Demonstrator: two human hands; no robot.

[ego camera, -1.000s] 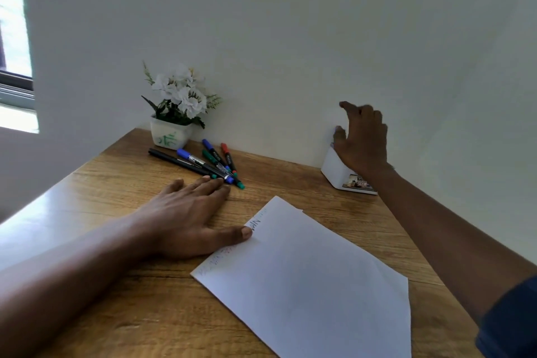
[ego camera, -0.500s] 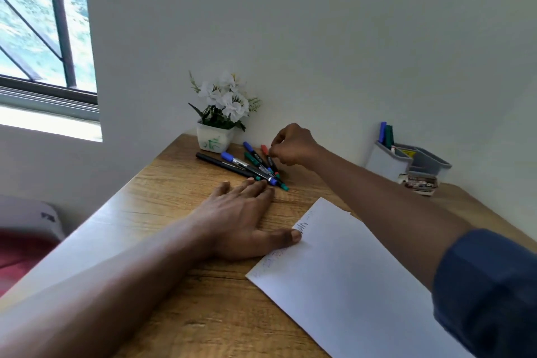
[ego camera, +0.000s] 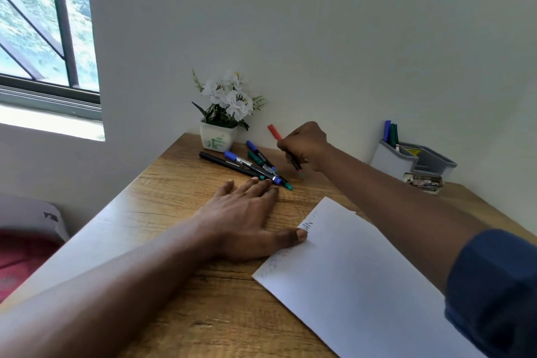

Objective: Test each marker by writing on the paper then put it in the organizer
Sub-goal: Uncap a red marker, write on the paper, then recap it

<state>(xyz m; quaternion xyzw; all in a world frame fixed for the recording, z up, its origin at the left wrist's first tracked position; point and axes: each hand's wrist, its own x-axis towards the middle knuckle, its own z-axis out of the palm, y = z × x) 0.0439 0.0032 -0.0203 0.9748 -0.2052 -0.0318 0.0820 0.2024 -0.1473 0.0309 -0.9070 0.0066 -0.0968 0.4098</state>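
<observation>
My right hand (ego camera: 305, 145) is closed around a red marker (ego camera: 274, 132), lifted off the desk, red cap pointing up toward the wall. Several markers (ego camera: 255, 164), blue, green and black, lie in a loose pile near the wall, just beyond my left fingertips. My left hand (ego camera: 247, 218) rests flat on the desk, thumb pinning the top corner of the white paper (ego camera: 357, 279), which bears faint scribbles along its left edge. The grey organizer (ego camera: 392, 158) stands at the back right with a blue and a green marker upright in it.
A white pot of white flowers (ego camera: 220, 131) sits against the wall behind the pile. A small printed box (ego camera: 424, 183) lies in front of the organizer. The wooden desk (ego camera: 174, 212) drops off at its left edge, with a window beyond.
My right hand left the organizer, crossed to the marker pile, pinched the red marker and lifted it. The view swung right to left. My left hand stayed put.
</observation>
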